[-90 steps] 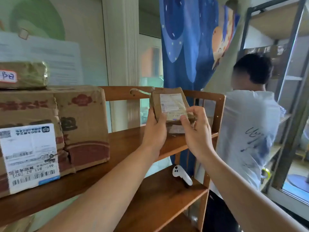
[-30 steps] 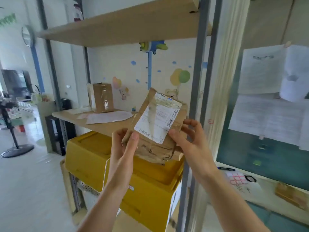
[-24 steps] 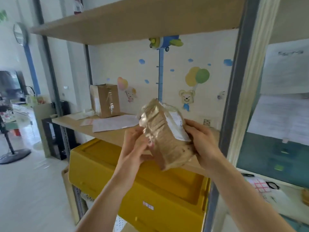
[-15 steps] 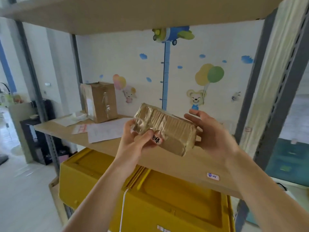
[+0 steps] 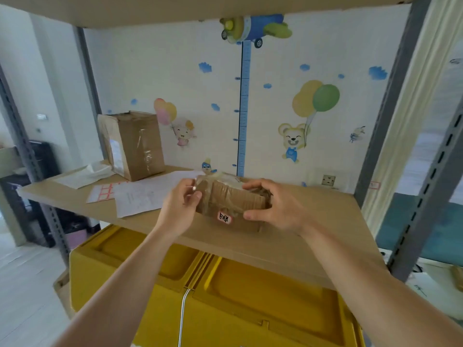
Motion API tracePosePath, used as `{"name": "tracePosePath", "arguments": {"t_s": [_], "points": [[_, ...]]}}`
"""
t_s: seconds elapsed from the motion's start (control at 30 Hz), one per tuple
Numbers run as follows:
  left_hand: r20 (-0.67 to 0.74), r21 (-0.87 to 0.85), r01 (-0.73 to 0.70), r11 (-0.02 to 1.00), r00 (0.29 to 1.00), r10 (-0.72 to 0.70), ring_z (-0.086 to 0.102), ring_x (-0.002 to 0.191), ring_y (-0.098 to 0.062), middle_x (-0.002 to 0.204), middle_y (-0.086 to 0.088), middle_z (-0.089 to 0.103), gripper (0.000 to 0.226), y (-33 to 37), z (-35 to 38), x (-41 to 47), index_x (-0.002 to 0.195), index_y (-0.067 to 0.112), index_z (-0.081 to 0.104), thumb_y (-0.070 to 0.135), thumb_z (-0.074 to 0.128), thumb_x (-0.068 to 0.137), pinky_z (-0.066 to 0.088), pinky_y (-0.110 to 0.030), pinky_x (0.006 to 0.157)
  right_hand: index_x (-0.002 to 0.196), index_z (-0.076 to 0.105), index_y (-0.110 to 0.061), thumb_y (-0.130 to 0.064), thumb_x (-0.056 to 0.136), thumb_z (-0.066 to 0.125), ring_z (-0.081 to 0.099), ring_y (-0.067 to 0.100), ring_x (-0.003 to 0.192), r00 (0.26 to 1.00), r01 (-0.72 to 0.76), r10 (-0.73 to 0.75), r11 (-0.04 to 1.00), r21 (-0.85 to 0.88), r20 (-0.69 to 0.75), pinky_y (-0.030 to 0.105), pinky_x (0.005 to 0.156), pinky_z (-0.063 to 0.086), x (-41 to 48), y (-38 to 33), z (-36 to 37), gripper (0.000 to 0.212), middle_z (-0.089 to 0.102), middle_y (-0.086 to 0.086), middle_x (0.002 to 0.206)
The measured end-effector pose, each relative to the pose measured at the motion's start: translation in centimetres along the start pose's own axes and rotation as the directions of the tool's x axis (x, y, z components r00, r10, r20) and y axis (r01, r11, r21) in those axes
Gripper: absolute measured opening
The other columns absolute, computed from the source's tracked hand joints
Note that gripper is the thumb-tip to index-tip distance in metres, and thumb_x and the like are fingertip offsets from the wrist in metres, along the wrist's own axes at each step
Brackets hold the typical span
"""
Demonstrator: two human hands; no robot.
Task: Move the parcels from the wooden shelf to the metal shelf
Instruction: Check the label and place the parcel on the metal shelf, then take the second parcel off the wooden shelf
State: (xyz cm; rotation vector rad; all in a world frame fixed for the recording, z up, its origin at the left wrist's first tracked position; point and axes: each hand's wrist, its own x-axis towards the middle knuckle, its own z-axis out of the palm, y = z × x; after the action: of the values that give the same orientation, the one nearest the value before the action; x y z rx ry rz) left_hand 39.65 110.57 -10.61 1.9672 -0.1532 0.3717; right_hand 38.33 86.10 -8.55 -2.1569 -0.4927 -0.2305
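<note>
A small brown parcel wrapped in clear tape, with a red-edged sticker on its front face, lies flat on the board of the metal shelf. My left hand grips its left end and my right hand grips its right end, fingers over the top and thumb at the front. A taller taped cardboard parcel stands upright at the back left of the same board. The wooden shelf is out of view.
Loose papers and a folded white sheet lie on the board left of my hands. Grey slotted uprights frame the shelf; another board runs overhead. Yellow plastic crates sit below the board.
I turned from the wooden shelf to the metal one carrying the small parcel, tilted it flat, and lowered it onto the board. Both hands stayed on it.
</note>
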Motion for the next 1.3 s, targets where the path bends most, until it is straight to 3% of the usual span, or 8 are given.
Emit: {"name": "tracePosePath", "arguments": {"t_s": [0.2, 0.4, 0.57, 0.7, 0.83, 1.0, 1.13, 1.3], "points": [[-0.043, 0.020, -0.051, 0.998, 0.998, 0.052, 0.072, 0.101, -0.016, 0.107, -0.001, 0.075, 0.015, -0.7, -3.2, 1.2, 0.115, 0.017, 0.063, 0.014, 0.061, 0.101, 0.058, -0.033, 0.085, 0.124, 0.064, -0.026, -0.021, 0.071, 0.089, 0.065, 0.014, 0.111, 0.996, 0.091, -0.091, 0.996, 0.007, 0.009, 0.038, 0.096, 0.056, 2.1, -1.4, 1.5, 0.059, 0.064, -0.003, 0.123], [0.004, 0.017, -0.085, 0.996, 0.996, 0.085, 0.070, 0.103, -0.010, 0.107, 0.005, 0.074, 0.015, -1.5, -1.5, 0.5, 0.113, 0.013, 0.067, 0.010, 0.065, 0.098, 0.060, -0.045, 0.092, 0.127, 0.064, -0.021, -0.014, 0.077, 0.086, 0.062, 0.008, 0.114, 0.997, 0.044, -0.044, 0.999, -0.003, 0.056, 0.021, 0.092, 0.052, 1.4, 0.3, 0.2, 0.055, 0.063, 0.001, 0.133], [0.080, -0.020, -0.111, 0.994, 0.990, 0.113, 0.073, 0.106, -0.025, 0.112, -0.004, 0.074, 0.018, -1.3, 0.0, 1.0, 0.100, 0.024, 0.064, 0.007, 0.066, 0.097, 0.063, -0.045, 0.086, 0.127, 0.064, -0.020, -0.017, 0.074, 0.088, 0.059, 0.017, 0.122, 0.997, 0.065, -0.060, 0.989, -0.131, 0.043, 0.037, 0.106, 0.048, 0.4, 1.1, -1.8, 0.059, 0.061, -0.004, 0.130], [0.153, 0.019, -0.071, 0.997, 0.986, 0.067, 0.068, 0.120, -0.026, 0.127, -0.005, 0.068, 0.019, -1.6, 0.8, 1.0, 0.115, 0.014, 0.062, 0.011, 0.067, 0.096, 0.063, -0.047, 0.089, 0.129, 0.060, -0.028, -0.025, 0.073, 0.088, 0.055, 0.017, 0.129, 0.993, 0.019, 0.001, 0.984, -0.176, 0.115, 0.045, 0.112, 0.044, -0.4, 2.1, -1.9, 0.063, 0.055, -0.020, 0.131], [0.026, 0.044, -0.161, 0.986, 0.987, 0.160, 0.059, 0.128, -0.017, 0.137, 0.000, 0.063, 0.042, -0.3, 0.7, -0.4, 0.135, 0.016, 0.055, 0.018, 0.069, 0.096, 0.049, -0.044, 0.107, 0.141, 0.053, -0.029, -0.033, 0.079, 0.084, 0.038, 0.003, 0.133, 0.999, 0.041, -0.030, 0.966, -0.254, 0.044, 0.037, 0.122, 0.025, -1.9, 0.2, -2.7, 0.069, 0.046, -0.010, 0.149], [-0.038, 0.035, -0.485, 0.874, 0.873, 0.486, 0.054, 0.122, 0.009, 0.132, 0.005, 0.065, 0.040, 5.8, 2.7, -4.1, 0.135, 0.014, 0.059, 0.015, 0.062, 0.095, 0.047, -0.037, 0.108, 0.142, 0.052, -0.035, -0.046, 0.084, 0.076, 0.037, -0.002, 0.146, 0.974, 0.099, -0.117, 0.990, -0.100, -0.194, 0.039, 0.119, 0.033, -7.3, -2.5, -7.2, 0.064, 0.051, -0.020, 0.151], [0.072, -0.106, -0.623, 0.775, 0.773, 0.631, 0.067, 0.119, -0.017, 0.137, 0.006, 0.065, 0.044, 12.5, 8.1, -8.5, 0.134, 0.014, 0.059, 0.023, 0.059, 0.091, 0.048, -0.044, 0.108, 0.136, 0.053, -0.033, -0.042, 0.080, 0.076, 0.045, -0.002, 0.141, 0.947, 0.148, -0.167, 0.985, -0.091, -0.274, 0.040, 0.114, 0.044, -14.0, -4.3, -12.0, 0.061, 0.057, -0.018, 0.144], [0.166, -0.340, -0.707, 0.620, 0.604, 0.779, 0.055, 0.136, -0.012, 0.139, 0.003, 0.063, 0.045, 21.8, 19.2, -15.5, 0.138, 0.014, 0.055, 0.015, 0.058, 0.093, 0.048, -0.044, 0.108, 0.131, 0.051, -0.046, -0.030, 0.084, 0.079, 0.046, 0.000, 0.141, 0.865, 0.040, -0.145, 0.974, -0.222, -0.481, 0.041, 0.111, 0.047, -26.2, -3.4, -21.4, 0.057, 0.056, -0.024, 0.140]]}}
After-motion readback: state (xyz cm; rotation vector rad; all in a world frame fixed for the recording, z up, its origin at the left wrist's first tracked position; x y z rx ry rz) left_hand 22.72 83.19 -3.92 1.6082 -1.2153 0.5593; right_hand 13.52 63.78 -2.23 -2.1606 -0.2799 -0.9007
